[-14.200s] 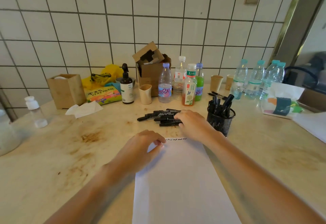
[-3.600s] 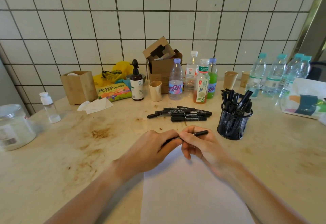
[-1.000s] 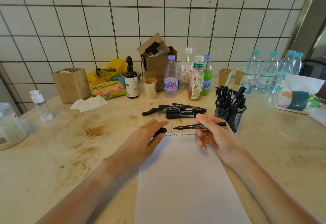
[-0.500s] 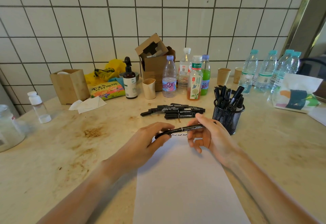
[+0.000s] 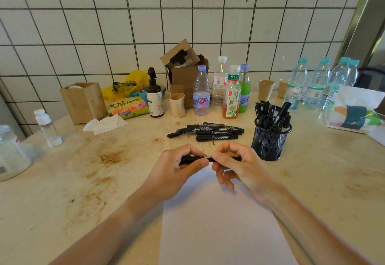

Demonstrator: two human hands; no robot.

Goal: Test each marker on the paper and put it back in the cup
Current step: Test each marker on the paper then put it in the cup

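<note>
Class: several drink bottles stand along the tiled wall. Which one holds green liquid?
The bottle with the purple cap, standing behind the orange tea bottle. Its lower part is bright green; the other bottles look clear or orange.

Behind your work area, along white tiled wall [image 5: 187,24]: bamboo box [image 5: 84,102] at left; yellow bag [image 5: 127,86] above colourful snack packet [image 5: 127,108]; dark pump bottle [image 5: 154,97]; cream cup [image 5: 177,105]; open cardboard box [image 5: 183,70]. Centre: four drink bottles, one orange-filled [image 5: 231,95], one green [image 5: 244,89]. To your right: two paper cups [image 5: 266,89], clear water bottles [image 5: 320,81], printed white bag [image 5: 354,112]. To your far left: crumpled tissue [image 5: 105,123], small white-capped bottle [image 5: 46,127], glass jar [image 5: 10,152]. Stained beige tabletop [image 5: 83,181] carries all.
</note>
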